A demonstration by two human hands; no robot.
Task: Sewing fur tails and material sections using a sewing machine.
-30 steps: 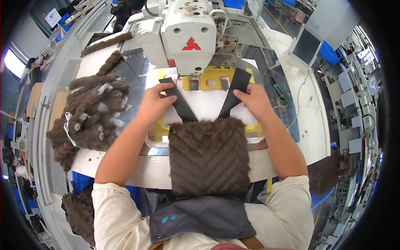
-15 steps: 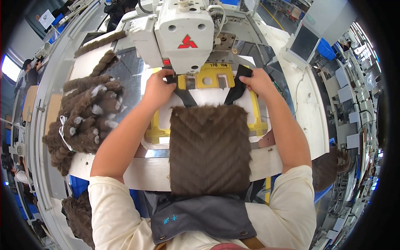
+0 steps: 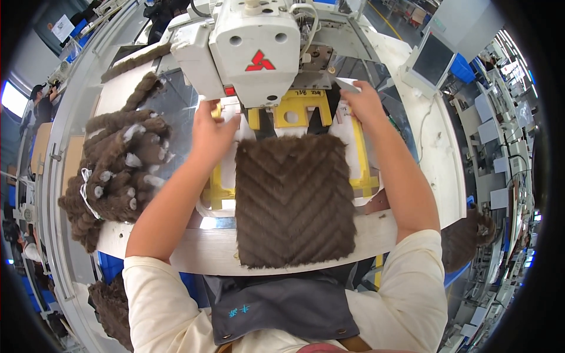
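A brown fur panel [image 3: 294, 203] with chevron ridges lies in front of the white sewing machine head [image 3: 256, 53], its near edge over the table's front. Its far end reaches the yellow clamp plate [image 3: 291, 117]. Dark strips [image 3: 266, 122] from the panel show beneath the clamp's prongs. My left hand [image 3: 213, 132] is left of the clamp, thumb and fingers apart, holding nothing visible. To the right of the clamp, my right hand [image 3: 366, 107] has its fingers spread at the edge of the white template [image 3: 359, 170] bordered with yellow tape. The fingertips' contact is unclear.
Bundled brown fur rolls [image 3: 118, 165] tied with white string lie on the left. Another fur roll [image 3: 135, 62] lies farther back. A monitor [image 3: 429, 62] stands at the far right. More dark fur [image 3: 465, 241] hangs beyond the table's right edge.
The fur panel has moved slightly away from me, and its dark strips now lie farther under the clamp. Both hands have let go of the strips and moved outward.
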